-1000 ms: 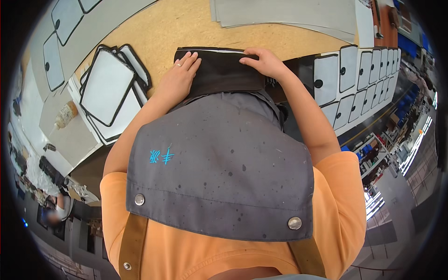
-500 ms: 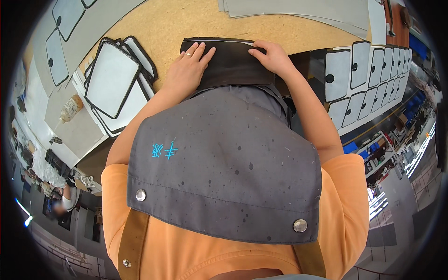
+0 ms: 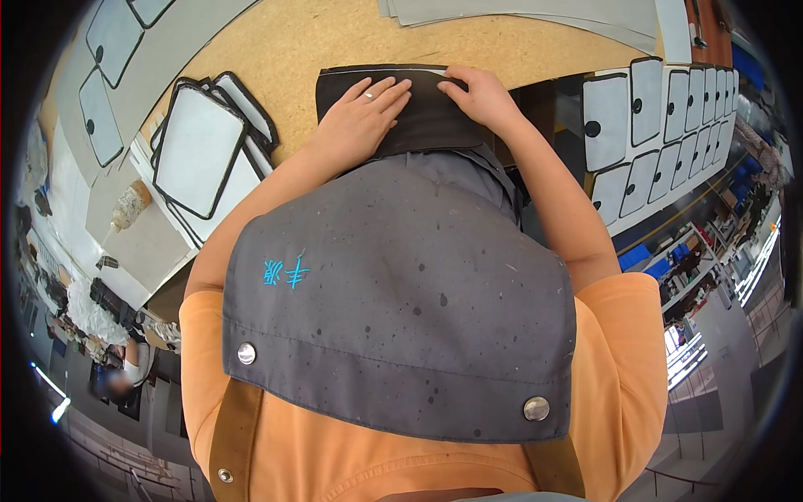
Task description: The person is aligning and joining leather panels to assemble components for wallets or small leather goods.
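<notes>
Hands lie on a black rectangular piece (image 3: 418, 105) at twelve o'clock on the tan worktable (image 3: 318, 42), just beyond the grey apron bib (image 3: 401, 309). The left hand (image 3: 364, 117) rests flat on the piece, palm down, fingers together and stretched toward one o'clock, a ring on one finger. The right hand (image 3: 481, 96) sits at the piece's upper right part, fingers curled down onto its top edge; whether they pinch the edge or only press it, I cannot tell. At nine to ten o'clock lies a stack of white panels with black borders (image 3: 201, 151), with a small bottle (image 3: 130, 205) below it. At two o'clock, rows of smaller white panels (image 3: 661, 109) lie side by side.
</notes>
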{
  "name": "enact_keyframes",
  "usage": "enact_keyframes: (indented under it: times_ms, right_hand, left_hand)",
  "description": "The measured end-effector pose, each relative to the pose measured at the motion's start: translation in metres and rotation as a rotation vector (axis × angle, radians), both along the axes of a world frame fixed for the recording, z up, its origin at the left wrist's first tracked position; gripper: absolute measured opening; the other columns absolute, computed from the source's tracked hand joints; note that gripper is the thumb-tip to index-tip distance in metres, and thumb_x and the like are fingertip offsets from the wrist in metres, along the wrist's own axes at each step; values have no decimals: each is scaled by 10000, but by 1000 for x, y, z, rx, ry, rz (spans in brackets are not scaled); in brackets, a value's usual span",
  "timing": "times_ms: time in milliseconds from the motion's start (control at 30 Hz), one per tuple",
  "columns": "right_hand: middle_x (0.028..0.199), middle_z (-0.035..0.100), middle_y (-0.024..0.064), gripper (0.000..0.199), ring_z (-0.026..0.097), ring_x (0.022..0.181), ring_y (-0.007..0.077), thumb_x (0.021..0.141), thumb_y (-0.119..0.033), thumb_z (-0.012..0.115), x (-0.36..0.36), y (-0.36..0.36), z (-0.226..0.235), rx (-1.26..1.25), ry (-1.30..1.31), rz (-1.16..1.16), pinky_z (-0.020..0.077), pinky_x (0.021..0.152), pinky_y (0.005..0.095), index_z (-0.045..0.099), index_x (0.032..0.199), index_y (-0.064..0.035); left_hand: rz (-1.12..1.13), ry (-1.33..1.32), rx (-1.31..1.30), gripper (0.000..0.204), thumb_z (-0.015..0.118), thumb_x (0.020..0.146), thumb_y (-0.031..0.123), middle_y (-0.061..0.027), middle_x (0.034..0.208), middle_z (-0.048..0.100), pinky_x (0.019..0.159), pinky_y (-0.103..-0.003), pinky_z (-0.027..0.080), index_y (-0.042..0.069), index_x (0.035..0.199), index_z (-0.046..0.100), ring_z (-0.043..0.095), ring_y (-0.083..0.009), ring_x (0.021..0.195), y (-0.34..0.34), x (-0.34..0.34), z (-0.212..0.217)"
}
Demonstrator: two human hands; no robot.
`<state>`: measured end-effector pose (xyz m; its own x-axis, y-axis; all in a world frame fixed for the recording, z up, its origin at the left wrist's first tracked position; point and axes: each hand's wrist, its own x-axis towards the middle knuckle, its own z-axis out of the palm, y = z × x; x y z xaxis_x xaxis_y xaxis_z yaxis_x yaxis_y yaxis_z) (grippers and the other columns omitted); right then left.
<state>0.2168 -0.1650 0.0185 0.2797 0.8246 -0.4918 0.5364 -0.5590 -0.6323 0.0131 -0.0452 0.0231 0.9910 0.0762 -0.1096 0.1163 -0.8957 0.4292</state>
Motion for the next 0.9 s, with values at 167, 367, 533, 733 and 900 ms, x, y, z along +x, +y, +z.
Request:
enact_keyframes:
  times_ms: [167,367,533,733,900]
  right_hand:
    - [880,644,188,298,610,847,350,824,-274,595,0,0,-4,2,-50,46,483,741,413,631,981,-23]
    - [865,648,174,289,617,856,335,820,-283,601,-2,3,-1,-31,-125,85,488,735,413,630,947,-24]
    - [778,640,138,280,625,763,290,817,-297,614,8,0,21,-191,-216,32,492,675,376,608,871,-22]
    - [695,596,35,219,567,633,117,844,-226,621,11,-39,-11,-24,302,-415,458,609,251,599,866,-9]
    - [702,585,14,207,537,630,84,860,-206,606,8,-38,-12,-14,322,-463,437,609,223,606,870,1]
  left_hand:
    - [-86,175,-2,417,495,894,206,-58,1375,397,1060,-364,288,40,1274,455,376,-190,1269,-1,17,5]
    - [-96,56,-18,410,499,886,195,-80,1354,416,1042,-372,324,22,1256,464,394,-224,1256,-12,26,-9]
    - [-99,78,26,404,508,874,176,-86,1350,422,1032,-370,339,17,1244,471,396,-241,1254,-13,28,-10]
    - [-103,100,-4,401,521,859,158,-83,1354,417,1022,-365,348,17,1232,478,405,-242,1241,-11,32,-4]
    - [-133,114,52,438,529,842,145,-58,1381,393,1001,-363,370,39,1262,463,435,-249,1209,-13,34,-6]
